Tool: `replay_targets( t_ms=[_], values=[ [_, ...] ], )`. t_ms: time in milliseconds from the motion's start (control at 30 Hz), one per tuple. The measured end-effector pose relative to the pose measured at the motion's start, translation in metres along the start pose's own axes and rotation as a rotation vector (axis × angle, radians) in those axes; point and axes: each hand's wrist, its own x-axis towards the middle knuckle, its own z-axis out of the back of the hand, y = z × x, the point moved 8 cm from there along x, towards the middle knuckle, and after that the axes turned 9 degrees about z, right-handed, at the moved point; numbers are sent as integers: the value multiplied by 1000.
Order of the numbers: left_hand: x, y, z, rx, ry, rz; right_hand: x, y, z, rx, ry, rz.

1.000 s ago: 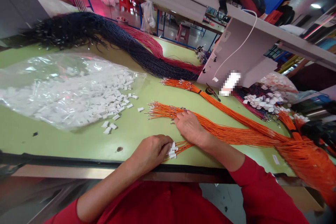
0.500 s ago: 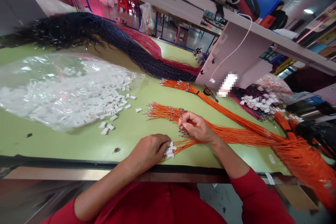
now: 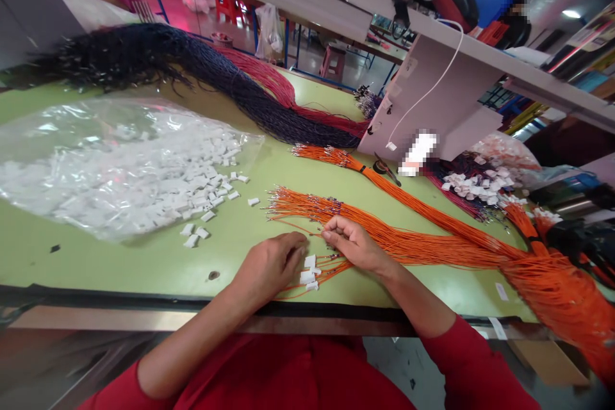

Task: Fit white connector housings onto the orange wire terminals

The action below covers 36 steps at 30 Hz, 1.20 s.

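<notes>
My right hand (image 3: 354, 245) pinches an orange wire (image 3: 298, 226) between thumb and forefinger, just in front of the main bundle of orange wires (image 3: 408, 240) with metal terminals at their ends. Facing it, my left hand (image 3: 269, 269) has its fingers curled and thumb pressed in; anything between those fingertips is hidden. Below and between both hands lies a small group of white plastic connectors (image 3: 307, 277) with orange wires running from them under my right hand.
A clear plastic bag (image 3: 110, 166) spills many white connectors on the left. Dark blue wires (image 3: 250, 86) and red wires (image 3: 273, 77) lie behind. A second orange bundle (image 3: 408, 195), scissors (image 3: 387, 170) and wired connectors (image 3: 475, 186) are to the right. The table's front edge (image 3: 202, 307) is close.
My right hand has moved slightly left and down from the bundle, drawing an orange wire toward my left hand. My left hand has shifted up and left, uncovering more of the connectors.
</notes>
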Motion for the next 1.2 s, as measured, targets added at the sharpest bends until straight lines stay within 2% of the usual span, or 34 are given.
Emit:
replay_targets(
  t_ms=[100,200,300,400,500,567,633,767,867,1033,1200],
  values=[
    [5,-2,1,75,-5,6,2,-2,6,-85,-81,-6],
    [9,-4,-1,166,15,6,7,3,12,-376,-136,66],
    [12,-4,-4,209,37,-1,11,8,7,-695,-89,176],
    [11,-2,-6,198,56,2,13,4,0,-784,-29,199],
    [9,0,-2,75,16,7,11,5,1,-658,-55,218],
    [8,3,7,-96,-55,34,10,7,4,-499,-72,217],
    [6,9,12,-329,-74,84,7,8,7,-374,-87,191],
    [8,17,-2,-869,113,213,1,6,9,-173,-89,78],
    [9,18,-16,-1139,208,323,-3,1,6,13,-74,-8],
    [12,18,-22,-1380,185,434,-4,-4,4,61,-63,-37],
    [11,17,-22,-1366,164,422,-6,-7,7,25,-96,-66]
  ],
)
